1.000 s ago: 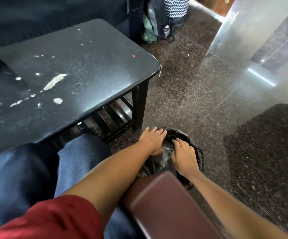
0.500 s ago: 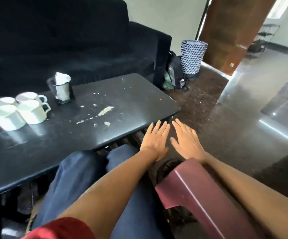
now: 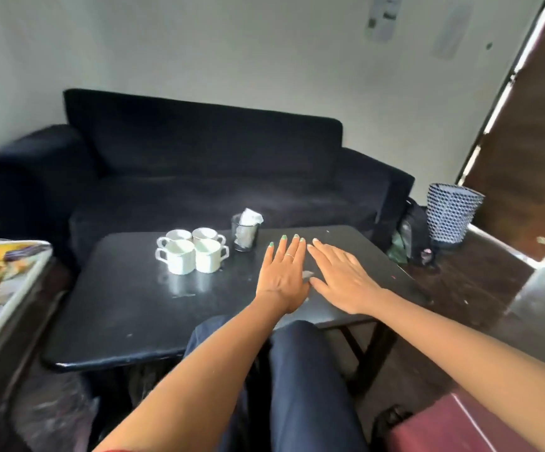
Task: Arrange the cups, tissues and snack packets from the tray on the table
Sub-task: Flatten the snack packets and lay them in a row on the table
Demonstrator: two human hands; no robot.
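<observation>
Your left hand (image 3: 283, 278) and right hand (image 3: 342, 278) are stretched flat over the black coffee table (image 3: 127, 308), palms down, fingers straight and released, holding nothing; whether the palms actually touch the top you cannot tell. The hands lie side by side, thumbs nearly meeting.

Take the table as your landmark. Toward its far edge, left of your hands, stand four white cups (image 3: 190, 252) in a tight two-by-two cluster, handles outward; no contents show in them. Just right of the cups, at the far edge, a dark mesh holder (image 3: 245, 238) stands upright with white tissues (image 3: 250, 217) sticking out of its top.

Off the table's left end, a tray (image 3: 0, 288) with a colourful printed surface sits at the frame edge. Beyond the table is a black sofa (image 3: 199, 164); past its right far corner, a patterned waste bin (image 3: 450, 213) stands on the floor.
</observation>
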